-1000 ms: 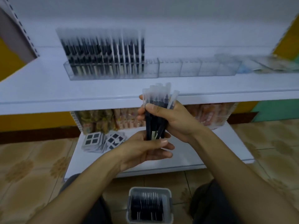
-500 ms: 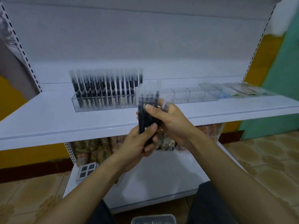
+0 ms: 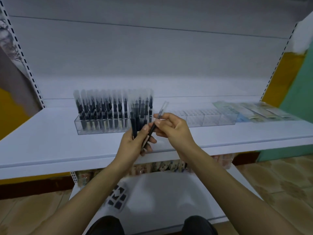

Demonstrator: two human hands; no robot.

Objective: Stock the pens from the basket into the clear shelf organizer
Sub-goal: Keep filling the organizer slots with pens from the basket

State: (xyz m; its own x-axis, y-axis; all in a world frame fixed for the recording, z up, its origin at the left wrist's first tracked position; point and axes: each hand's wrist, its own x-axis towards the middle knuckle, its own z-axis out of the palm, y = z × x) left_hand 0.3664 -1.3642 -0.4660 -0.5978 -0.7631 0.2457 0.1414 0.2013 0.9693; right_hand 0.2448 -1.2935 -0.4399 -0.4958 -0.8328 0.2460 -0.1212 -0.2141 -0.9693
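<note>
A long clear shelf organizer (image 3: 210, 118) lies on the white shelf (image 3: 50, 143). Its left part holds several upright black pens with clear caps (image 3: 101, 109); its right compartments look empty. My left hand (image 3: 135, 141) grips a bundle of black pens (image 3: 138, 117) upright in front of the organizer. My right hand (image 3: 171, 128) pinches a single pen (image 3: 158, 118), tilted with its clear cap up to the right and its lower end against the bundle. The basket is out of view.
Flat packets (image 3: 257, 111) lie on the shelf to the right of the organizer. Below, a lower shelf (image 3: 169, 192) carries a blister pack of dark squares (image 3: 117, 197) and snack bags at the back. My knees show at the bottom edge.
The view tilted up, so the basket dropped out of sight. Both hands rose to shelf height. The bundle passed from my right hand to my left, and my right drew one pen out of it.
</note>
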